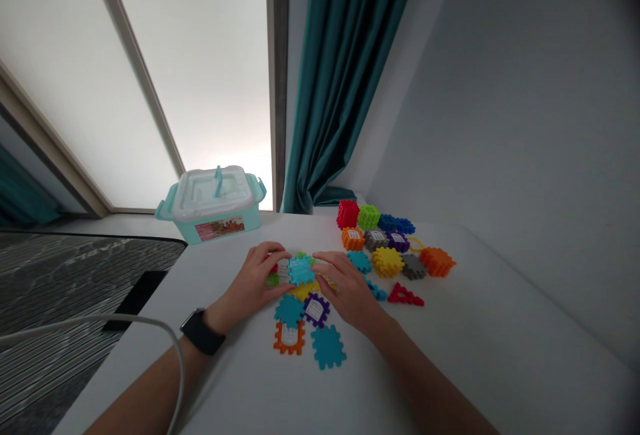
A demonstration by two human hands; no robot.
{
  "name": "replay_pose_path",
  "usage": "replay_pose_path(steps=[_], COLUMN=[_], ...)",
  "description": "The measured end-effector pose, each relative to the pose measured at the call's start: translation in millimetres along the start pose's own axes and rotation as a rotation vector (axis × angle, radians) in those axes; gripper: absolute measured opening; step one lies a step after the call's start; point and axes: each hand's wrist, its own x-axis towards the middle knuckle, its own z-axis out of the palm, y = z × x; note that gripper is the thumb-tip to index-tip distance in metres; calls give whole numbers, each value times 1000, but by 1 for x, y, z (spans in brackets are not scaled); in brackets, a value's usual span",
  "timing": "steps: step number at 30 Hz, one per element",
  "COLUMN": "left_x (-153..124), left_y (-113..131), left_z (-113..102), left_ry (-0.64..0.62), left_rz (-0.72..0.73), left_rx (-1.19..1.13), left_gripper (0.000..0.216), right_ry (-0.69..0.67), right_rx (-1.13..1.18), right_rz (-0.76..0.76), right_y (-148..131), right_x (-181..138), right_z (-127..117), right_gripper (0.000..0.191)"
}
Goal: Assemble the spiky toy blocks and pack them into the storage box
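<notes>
My left hand (255,280) and my right hand (345,283) grip a partly joined block of interlocking plastic pieces (300,270) from either side, near the table's middle. Its top face is a blue notched tile, with yellow, green and white-labelled pieces showing around it. Just below my hands lie a teal tile (289,310), a purple frame piece (316,309), an orange frame piece (289,338) and a larger teal tile (328,348). Farther right are a red cube (348,214), a green cube (369,217), several loose pieces and a red triangular piece (405,296).
A teal plastic storage box (210,222) with a clear lid stands at the far table edge. A white cable (100,320) crosses the left table edge, near the black watch (202,332) on my left wrist. A teal curtain (345,88) hangs behind.
</notes>
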Motion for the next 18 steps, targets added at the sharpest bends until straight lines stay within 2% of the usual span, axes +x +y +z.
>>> replay_pose_path(steps=[7,11,13,15,18], left_x=[5,6,5,4,0], left_y=[10,12,11,11,10], left_z=[-8,-8,-7,-6,-6], left_ry=[-158,-200,-167,-84,16], left_rz=[-72,-73,-75,-69,-2], left_rx=[-285,-366,-345,-272,-98], left_gripper=[32,21,21,24,40], right_ry=[7,47,73,95,117], right_rx=[-21,31,74,136,305], right_rz=[-55,2,86,192,364], right_y=[1,-5,-10,-13,-16], right_x=[-1,0,1,2,3], right_z=[-8,-8,-5,-3,2], right_gripper=[18,16,14,11,4])
